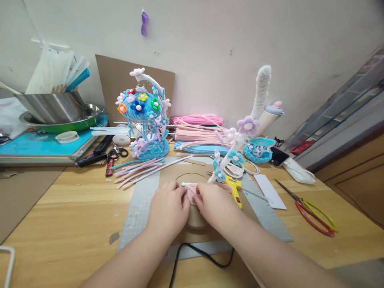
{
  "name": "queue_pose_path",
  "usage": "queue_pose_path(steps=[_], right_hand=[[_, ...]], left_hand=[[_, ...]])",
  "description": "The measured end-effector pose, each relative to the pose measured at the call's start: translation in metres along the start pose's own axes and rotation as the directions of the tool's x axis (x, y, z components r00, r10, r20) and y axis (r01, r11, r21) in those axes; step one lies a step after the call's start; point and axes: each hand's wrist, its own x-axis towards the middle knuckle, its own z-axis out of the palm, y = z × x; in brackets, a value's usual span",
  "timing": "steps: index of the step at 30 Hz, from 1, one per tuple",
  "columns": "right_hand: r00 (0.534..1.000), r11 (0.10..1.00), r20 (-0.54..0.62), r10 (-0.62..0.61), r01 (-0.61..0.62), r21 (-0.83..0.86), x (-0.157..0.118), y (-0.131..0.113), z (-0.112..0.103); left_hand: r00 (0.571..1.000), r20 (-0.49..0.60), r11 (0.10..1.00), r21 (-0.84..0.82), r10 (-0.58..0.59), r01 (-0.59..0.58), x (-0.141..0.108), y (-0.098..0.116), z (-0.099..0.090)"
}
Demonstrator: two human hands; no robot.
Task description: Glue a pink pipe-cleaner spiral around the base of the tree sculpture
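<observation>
**Two Hands Meet Over a Pinch of Pink**

Seen from the head camera, a person's left hand [168, 205] and right hand [218, 205] close in on a pink fuzzy piece [192, 195] at the middle of a round cardboard base [196, 219] on the bench [78, 212]. Thumb and fingers of each hand appear pinched on the piece, one hand per side; the exact fingertip contact is partly hidden. Just beyond the right hand, a white stem [226, 160] with fuzzy flowers rises, its foot screened by the fingers.

Careful work here likely calls for one hand to pin the piece while the other eases it flat in short stretches, pressing lightly so the fuzz is not crushed or the strands pulled apart. The right wrist is best kept low and clear of the stem, which a bump could tilt. The yellow glue gun [235, 186] lies just beside that hand; whether it is hot cannot be told, so care seems wise.

Both forearms reach in from the lower edge and converge, backs of the hands up, fingers turned inward.
</observation>
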Motion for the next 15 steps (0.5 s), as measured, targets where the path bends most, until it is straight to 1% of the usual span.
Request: queue_pose_path(steps=[2, 4, 10, 15], right_hand=[[0.999, 0.999, 0.034, 0.019, -0.018, -0.029, 0.0032, -0.0031, -0.0031], [0.998, 0.998, 0.039, 0.041, -0.038, -0.059, 0.0054, -0.0055, -0.006], [0.999, 0.995, 0.016, 0.049, -0.048, -0.091, 0.0077, -0.008, -0.0066], [0.998, 0.996, -0.037, 0.052, -0.055, -0.072, 0.0097, -0.0083, -0.0054]], left_hand=[[1.0, 0.001, 1.0, 0.006, 0.0, 0.0, 0.0002, -0.0001, 0.0005], [1.0, 0.003, 1.0, 0.011, -0.002, 0.002, 0.0004, -0.0002, 0.001], [1.0, 0.004, 1.0, 0.031, 0.001, -0.001, 0.0003, -0.0002, 0.001], [1.0, 0.006, 0.998, 0.055, 0.012, -0.012, -0.0003, 0.0001, 0.0007]])
